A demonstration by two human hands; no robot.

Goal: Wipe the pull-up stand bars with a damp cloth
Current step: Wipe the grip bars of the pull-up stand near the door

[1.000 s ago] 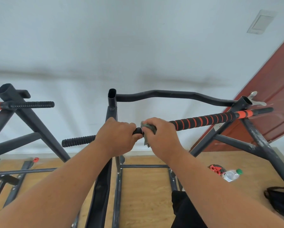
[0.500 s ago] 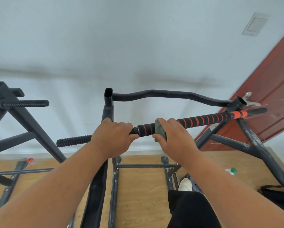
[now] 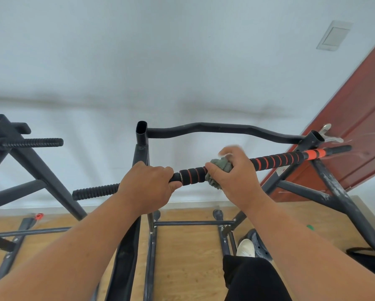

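A black pull-up stand fills the view, with a long front bar (image 3: 278, 160) wrapped in black and orange foam running from lower left to upper right. My left hand (image 3: 146, 184) grips this bar near its middle. My right hand (image 3: 234, 174) holds a crumpled grey-green cloth (image 3: 219, 168) wrapped around the bar just to the right of the left hand. A short stretch of foam (image 3: 192, 174) shows between the two hands. Behind it runs a bent black top bar (image 3: 215, 128).
A second black stand (image 3: 21, 157) is at the left. A red-brown door (image 3: 351, 118) leans in at the right, close to the bar's end. Below are a wooden floor (image 3: 186, 257), the stand's base rails, my white shoe (image 3: 245, 247) and a dark bag (image 3: 367, 259).
My right hand has slid the cloth to the right along the foam bar, uncovering more foam between the hands. My left hand kept its grip in place.
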